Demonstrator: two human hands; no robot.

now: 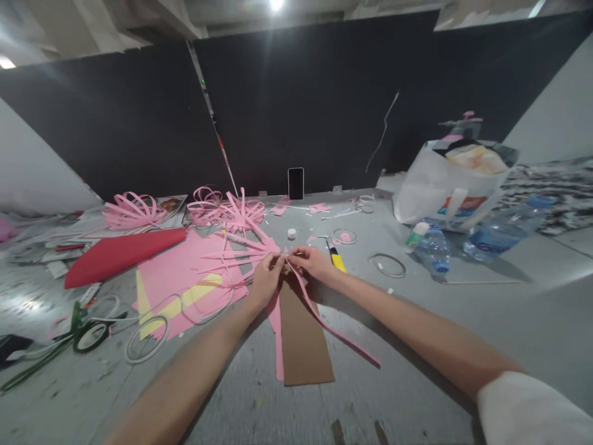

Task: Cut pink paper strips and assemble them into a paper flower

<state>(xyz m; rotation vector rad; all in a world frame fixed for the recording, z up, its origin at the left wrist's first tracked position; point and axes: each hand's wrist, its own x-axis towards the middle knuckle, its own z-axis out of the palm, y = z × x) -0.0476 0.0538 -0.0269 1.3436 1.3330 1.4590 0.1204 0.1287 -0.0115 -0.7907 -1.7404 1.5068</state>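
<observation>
Our left hand and right hand pinch thin pink paper strips together; three looped pink paper flowers lie finished, this one not.

L hand + R hand, pinch grip on pink paper strips, over brown cardboard.

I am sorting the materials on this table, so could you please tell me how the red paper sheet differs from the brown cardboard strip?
The red paper sheet is curled into a loose cone; the brown cardboard strip lies flat. The red sheet sits far to the left, untouched; the cardboard lies under the left hand, the right hand and the pink paper strips. Both rest on the grey table.
</observation>
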